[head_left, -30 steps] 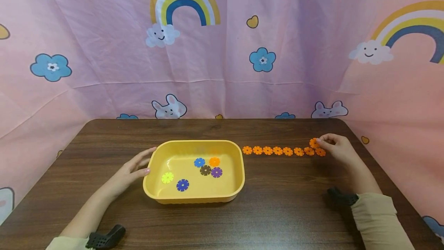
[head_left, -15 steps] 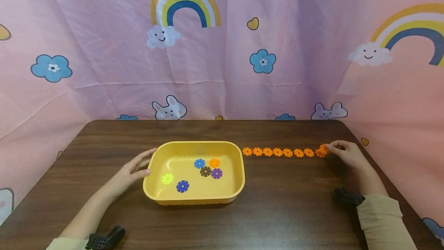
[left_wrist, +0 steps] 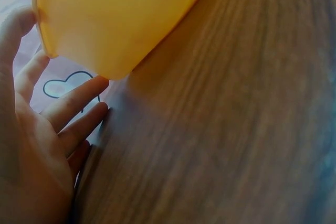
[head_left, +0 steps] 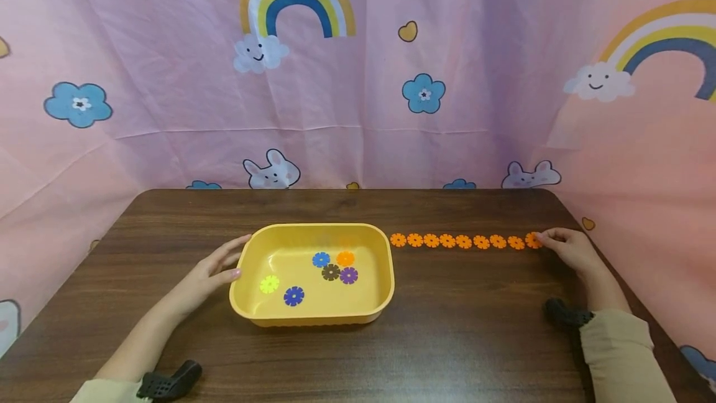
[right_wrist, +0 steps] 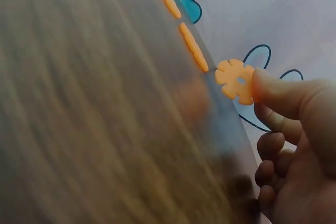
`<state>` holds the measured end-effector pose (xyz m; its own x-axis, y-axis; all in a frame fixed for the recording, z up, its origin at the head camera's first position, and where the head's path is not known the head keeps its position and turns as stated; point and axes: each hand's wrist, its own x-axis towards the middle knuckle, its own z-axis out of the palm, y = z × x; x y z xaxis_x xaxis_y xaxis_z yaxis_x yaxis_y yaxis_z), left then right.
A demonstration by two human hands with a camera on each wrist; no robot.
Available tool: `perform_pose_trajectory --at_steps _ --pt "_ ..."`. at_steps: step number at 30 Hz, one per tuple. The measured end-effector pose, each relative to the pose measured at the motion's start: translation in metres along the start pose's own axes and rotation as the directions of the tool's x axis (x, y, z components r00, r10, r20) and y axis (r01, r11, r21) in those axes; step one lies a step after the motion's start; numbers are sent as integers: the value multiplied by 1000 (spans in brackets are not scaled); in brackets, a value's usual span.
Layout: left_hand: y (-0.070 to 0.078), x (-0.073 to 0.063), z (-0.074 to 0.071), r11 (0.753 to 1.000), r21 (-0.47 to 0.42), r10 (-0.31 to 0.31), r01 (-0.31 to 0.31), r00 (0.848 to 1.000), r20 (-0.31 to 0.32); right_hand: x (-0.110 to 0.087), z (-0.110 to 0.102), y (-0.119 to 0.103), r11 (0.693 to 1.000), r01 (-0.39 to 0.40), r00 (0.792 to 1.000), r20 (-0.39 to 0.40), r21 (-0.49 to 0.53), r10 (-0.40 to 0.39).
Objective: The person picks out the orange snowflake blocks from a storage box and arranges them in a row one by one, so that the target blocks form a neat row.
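Observation:
At the right end of a row of orange notched flower discs (head_left: 463,242), my right hand (head_left: 569,247) pinches an orange flower disc (right_wrist: 236,81) between thumb and forefinger. In the right wrist view this disc is tilted up, facing the camera, while the nearest discs of the row lie flat. Its other fingers are curled below. My left hand (head_left: 209,275) rests against the left side of a yellow plastic tub (head_left: 311,317), thumb and fairly straight fingers touching its rim and outer wall (left_wrist: 115,24).
Inside the tub lie loose discs: yellow (head_left: 270,284), dark blue (head_left: 293,296), light blue (head_left: 321,259), brown (head_left: 330,272), purple (head_left: 349,275) and orange (head_left: 345,259). A patterned pink cloth (head_left: 369,142) hangs behind the dark wooden table (head_left: 391,365).
My right hand has carried its orange disc rightward, from above the row to the row's right end. The left hand and tub stay in place; the head view has shifted slightly.

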<state>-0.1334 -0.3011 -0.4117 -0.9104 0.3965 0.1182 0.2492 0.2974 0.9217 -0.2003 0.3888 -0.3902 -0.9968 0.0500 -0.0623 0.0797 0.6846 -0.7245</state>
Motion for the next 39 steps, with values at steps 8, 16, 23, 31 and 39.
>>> perform_pose_trajectory --at_steps 8,16,23,31,39 --pt "-2 0 0 1000 -16 24 -24 1000 12 3 3 6 998 9 999 -42 -67 -12" --pt "-3 0 0 1000 -6 13 -13 1000 8 10 8 13 976 26 995 -90 -218 -46" --pt "-5 1 -2 1000 -23 22 -21 1000 11 11 10 11 954 60 991 -93 -295 -92" --pt "-6 1 -1 1000 -8 19 -19 1000 3 12 10 12 951 52 990 -108 -304 -89" --pt "-3 0 -1 1000 10 15 -15 1000 -2 9 11 9 987 17 986 -159 -158 -43"
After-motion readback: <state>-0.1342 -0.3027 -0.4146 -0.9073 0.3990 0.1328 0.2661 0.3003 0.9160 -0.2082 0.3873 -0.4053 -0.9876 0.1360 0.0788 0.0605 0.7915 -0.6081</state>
